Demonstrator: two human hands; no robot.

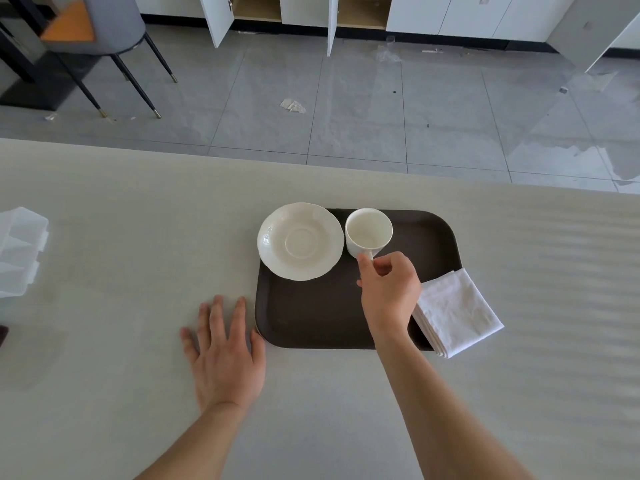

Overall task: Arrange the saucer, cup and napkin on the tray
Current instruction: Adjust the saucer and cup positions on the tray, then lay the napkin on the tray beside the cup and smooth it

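A dark brown tray (318, 317) lies on the pale table. A white saucer (300, 241) rests on the tray's far left corner, overhanging its rim. Right beside it stands an empty white cup (368, 232), upright on the tray. My right hand (388, 289) pinches the cup's handle, which my fingers hide. A folded white napkin (457, 313) lies across the tray's right edge, partly off it. My left hand (225, 351) rests flat on the table, fingers spread, thumb touching the tray's near left corner.
A clear plastic container (19, 251) sits at the table's left edge. The table's far edge (311, 161) runs behind the tray, with grey floor tiles beyond. A grey chair (110, 36) and open white cabinets (311, 12) stand further back.
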